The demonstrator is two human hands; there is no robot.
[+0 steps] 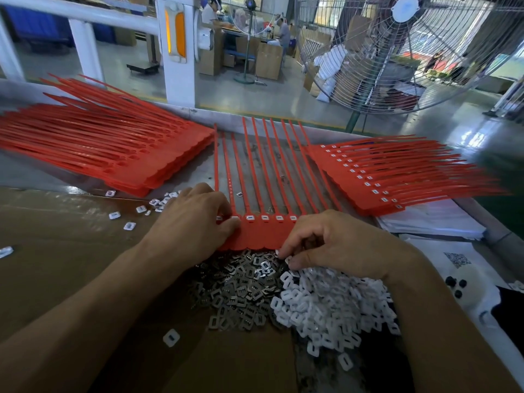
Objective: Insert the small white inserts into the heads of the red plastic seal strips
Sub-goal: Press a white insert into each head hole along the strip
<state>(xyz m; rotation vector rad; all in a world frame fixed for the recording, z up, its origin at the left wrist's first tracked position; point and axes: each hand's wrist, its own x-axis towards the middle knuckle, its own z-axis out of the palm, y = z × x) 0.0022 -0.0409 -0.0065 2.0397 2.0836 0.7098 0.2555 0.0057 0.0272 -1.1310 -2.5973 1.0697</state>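
- white inserts [326, 304] heaped near, right of the metal clips [241, 290].
- right hand [340, 245] pinches an insert from the heap.
- left hand [195, 222] presses the red seal strips [266, 231], fingers curled on the heads, mid-counter [198, 171].

So the red seal strips [266, 231] being worked on are one joined row lying flat on the bench, flat tag ends toward the camera and thin tails fanning away. White inserts show in the heads along the row, four plainly visible in the middle [271, 217]; the heads at both ends are hidden.

To the left sits a thick stack of red strips [119, 154] with open holes in the heads. To the right is another stack [382, 180], each head there showing a white insert.

The loose white inserts [326, 304] are small rounded squares with a slot, heaped at near right, with a few strays [136, 212] scattered further left.
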